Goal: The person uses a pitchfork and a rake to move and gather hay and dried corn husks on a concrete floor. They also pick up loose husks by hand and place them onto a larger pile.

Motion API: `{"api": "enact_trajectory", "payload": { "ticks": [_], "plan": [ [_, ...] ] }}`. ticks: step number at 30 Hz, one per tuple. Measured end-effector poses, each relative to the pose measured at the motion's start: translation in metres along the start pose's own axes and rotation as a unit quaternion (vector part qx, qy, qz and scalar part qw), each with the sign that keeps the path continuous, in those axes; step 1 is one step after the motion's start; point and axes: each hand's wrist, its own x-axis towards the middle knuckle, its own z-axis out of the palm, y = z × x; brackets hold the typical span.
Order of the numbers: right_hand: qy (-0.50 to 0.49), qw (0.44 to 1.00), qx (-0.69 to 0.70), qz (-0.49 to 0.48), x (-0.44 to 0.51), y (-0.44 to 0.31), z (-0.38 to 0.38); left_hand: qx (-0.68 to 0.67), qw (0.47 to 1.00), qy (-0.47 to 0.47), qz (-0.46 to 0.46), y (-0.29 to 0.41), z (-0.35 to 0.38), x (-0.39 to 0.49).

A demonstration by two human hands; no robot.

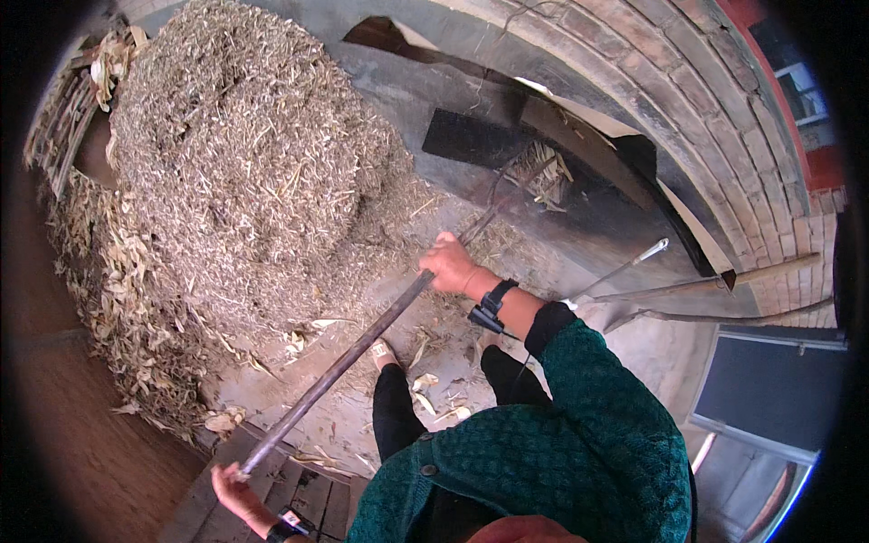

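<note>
A long wooden pole slants across the view from lower left to upper centre. My right hand is closed around its middle. At the lower left my left hand is at the pole's near end, fingers closed about it. The far end reaches a small bundle of dry stalks and husks by the dark wall; how pole and bundle join is not clear. A large heap of chopped straw rises beyond the pole.
Dry corn husks lie along the left edge near stacked sticks. Wooden handles and a thin white-tipped rod lean at right beside a brick wall. A black panel and torn sheeting stand against the wall. Loose husks lie around my feet.
</note>
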Motion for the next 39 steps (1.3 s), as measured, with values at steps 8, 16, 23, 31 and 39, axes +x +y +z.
{"api": "enact_trajectory", "payload": {
  "ticks": [8,16,23,31,39],
  "plan": [
    [-0.123,0.983,-0.057,0.123,-0.051,0.078,-0.004,0.315,0.802,-0.383,-0.332,-0.049,0.087,-0.059],
    [-0.067,0.939,-0.197,0.275,-0.07,0.133,-0.004,0.299,0.73,-0.467,-0.399,-0.126,0.183,-0.108],
    [0.093,0.947,-0.14,0.274,-0.088,0.153,-0.012,0.272,0.725,-0.592,-0.223,-0.186,0.39,-0.166],
    [0.014,0.919,-0.176,0.352,-0.073,0.195,-0.071,0.235,0.726,-0.637,-0.105,-0.204,0.516,-0.201],
    [-0.067,0.994,-0.066,0.053,-0.082,0.071,-0.038,0.35,0.719,-0.597,-0.068,-0.123,0.276,-0.145]
  ]
}}
